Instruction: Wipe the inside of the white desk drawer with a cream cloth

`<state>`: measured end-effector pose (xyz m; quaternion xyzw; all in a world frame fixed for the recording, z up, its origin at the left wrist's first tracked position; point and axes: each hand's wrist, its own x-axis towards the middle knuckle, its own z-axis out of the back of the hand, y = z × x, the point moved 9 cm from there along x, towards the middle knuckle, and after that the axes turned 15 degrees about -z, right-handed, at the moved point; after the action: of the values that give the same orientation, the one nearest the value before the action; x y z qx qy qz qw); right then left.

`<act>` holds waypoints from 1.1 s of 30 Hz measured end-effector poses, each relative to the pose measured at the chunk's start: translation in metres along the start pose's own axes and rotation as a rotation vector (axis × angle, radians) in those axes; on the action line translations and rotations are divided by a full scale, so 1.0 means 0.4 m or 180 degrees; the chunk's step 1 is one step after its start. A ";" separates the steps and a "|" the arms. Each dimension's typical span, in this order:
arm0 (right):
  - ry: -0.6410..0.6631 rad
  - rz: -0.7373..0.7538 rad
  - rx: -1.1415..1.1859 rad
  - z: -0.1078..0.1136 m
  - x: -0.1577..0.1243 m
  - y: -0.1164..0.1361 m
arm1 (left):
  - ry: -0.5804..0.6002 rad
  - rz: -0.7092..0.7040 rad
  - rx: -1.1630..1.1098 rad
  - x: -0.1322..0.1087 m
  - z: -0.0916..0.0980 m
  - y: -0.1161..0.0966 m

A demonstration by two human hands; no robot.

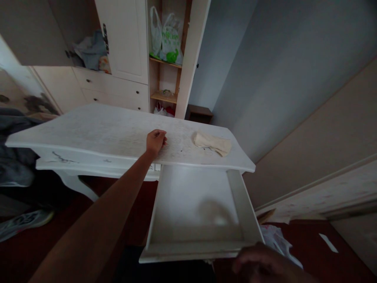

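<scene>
My left hand (155, 141) rests on the top of a white desk (97, 133), fingers curled under; I cannot make out anything in it. A folded beige cloth (212, 143) lies on the desk top a short way to the right of that hand. Below the top, a white drawer (250, 216) is pulled far out, and its inside looks bare. My right hand (265, 265) is at the drawer's front edge, dark and blurred, so its fingers are unclear.
A white wardrobe (123, 43) stands behind the desk, with open shelves holding plastic bags (166, 37). Dark clothing (14, 153) and a shoe (26, 222) are at the left. A white plastic bag (277, 239) lies on the red floor right of the drawer.
</scene>
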<state>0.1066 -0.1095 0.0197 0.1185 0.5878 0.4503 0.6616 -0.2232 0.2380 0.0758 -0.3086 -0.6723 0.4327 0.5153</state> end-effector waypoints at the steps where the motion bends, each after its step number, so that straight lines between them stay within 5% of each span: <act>1: 0.0026 0.0091 0.0156 0.038 0.004 0.064 | -0.0001 0.0005 0.0009 -0.001 0.000 -0.001; 7: -0.1360 0.1653 0.0095 0.283 0.172 0.467 | -0.0009 -0.0079 0.0000 -0.003 0.005 -0.011; 12: -0.2619 0.1831 -0.1962 0.332 0.348 0.641 | 0.0065 -0.0066 0.0086 -0.003 0.003 -0.011; 15: -0.2540 0.1353 -0.2933 0.314 0.448 0.671 | 0.0045 0.0008 0.0140 -0.004 0.006 -0.010; 19: -0.2555 0.1017 -0.2868 0.322 0.501 0.689 | 0.0007 0.0059 0.0147 -0.004 0.007 -0.011; 27: -0.2592 0.0786 -0.1873 0.374 0.437 0.688 | 0.0027 0.0037 0.0092 0.000 0.004 -0.008; 30: -0.2044 0.0867 -0.0884 0.356 0.391 0.640 | 0.0028 0.0012 0.0089 0.001 0.005 -0.008; 33: -0.0871 0.0906 0.0873 0.305 0.354 0.565 | 0.0047 -0.0034 0.0110 0.000 0.005 -0.014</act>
<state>0.0975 0.1683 0.1140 0.3488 0.5256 0.4347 0.6427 -0.2251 0.2350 0.0805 -0.2993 -0.6625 0.4392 0.5279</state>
